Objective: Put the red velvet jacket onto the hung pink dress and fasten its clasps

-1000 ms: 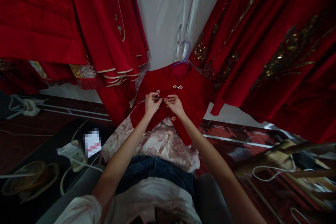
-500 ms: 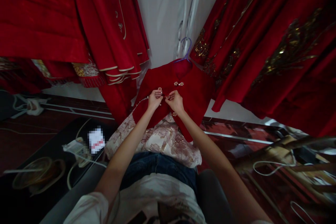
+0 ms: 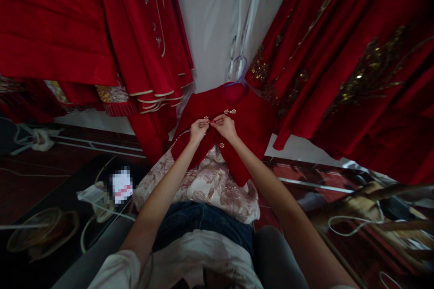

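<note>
A small red jacket (image 3: 252,119) hangs in front of me on a pale purple hanger (image 3: 239,68). It has pearl-like knot buttons; one fastened pair (image 3: 229,111) sits near the collar, and another button (image 3: 221,145) lies lower on the front edge. My left hand (image 3: 197,130) and my right hand (image 3: 225,126) meet at the jacket's front, both pinched on a button fastening (image 3: 209,121) between them. Under the jacket, a beige floral embroidered cloth (image 3: 210,187) rests on my lap.
Long red embroidered garments hang at left (image 3: 101,31) and right (image 3: 356,63), close on both sides, with a white wall (image 3: 210,18) between. A dark table (image 3: 61,198) at left holds a white charger with cables (image 3: 98,201) and round dishes (image 3: 30,235). Cords lie at right (image 3: 352,223).
Both hands have moved slightly up the jacket front, staying pinched together at the fastening. The view has shifted a little.
</note>
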### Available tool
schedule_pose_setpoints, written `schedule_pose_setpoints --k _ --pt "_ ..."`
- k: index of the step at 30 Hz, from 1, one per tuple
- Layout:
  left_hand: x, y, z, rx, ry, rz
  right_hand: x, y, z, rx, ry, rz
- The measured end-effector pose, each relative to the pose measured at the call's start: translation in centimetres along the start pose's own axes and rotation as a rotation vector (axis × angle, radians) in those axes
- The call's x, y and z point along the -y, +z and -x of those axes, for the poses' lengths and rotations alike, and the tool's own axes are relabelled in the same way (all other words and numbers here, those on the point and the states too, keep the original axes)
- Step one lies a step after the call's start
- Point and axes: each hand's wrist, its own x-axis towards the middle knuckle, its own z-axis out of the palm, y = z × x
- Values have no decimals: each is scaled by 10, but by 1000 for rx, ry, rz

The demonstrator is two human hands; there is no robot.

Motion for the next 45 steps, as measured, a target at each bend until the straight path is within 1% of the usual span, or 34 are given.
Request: schedule_pose_setpoints --k 3,7,9,11,14,18,21,26,30,34,38,43,45 --pt "3 0 -3 1 17 -17 -2 1 -1 4 -14 6" --pt "10 -2 -4 -79 83 -126 -4 1 -1 3 3 15" --pt "12 -3 -1 -66 133 -159 -5 0 -1 16 15 37" --pt "13 -4 2 -21 160 -158 -6 0 -1 40 5 55" --pt "11 -2 4 6 137 -131 -8 0 -2 69 -29 59" --pt "8 2 2 -22 73 -67 -13 0 -5 69 -31 121" --pt "7 4 0 -42 49 -15 -15 2 -5 40 -8 172" --pt "7 -2 -1 -17 108 -64 -14 7 -2 -6 -10 121" --pt "9 -9 -6 37 168 -127 -11 7 2 -36 -17 100" --pt "7 -15 -13 91 161 -170 -6 8 5 -52 -8 120" --pt "4 -19 -17 156 178 -159 -5 9 7 -76 -30 119" --pt "5 -18 -16 126 131 -83 -7 7 8 -76 -48 119" --pt "6 -17 -17 136 107 -67 -7 6 9 -66 -52 123"
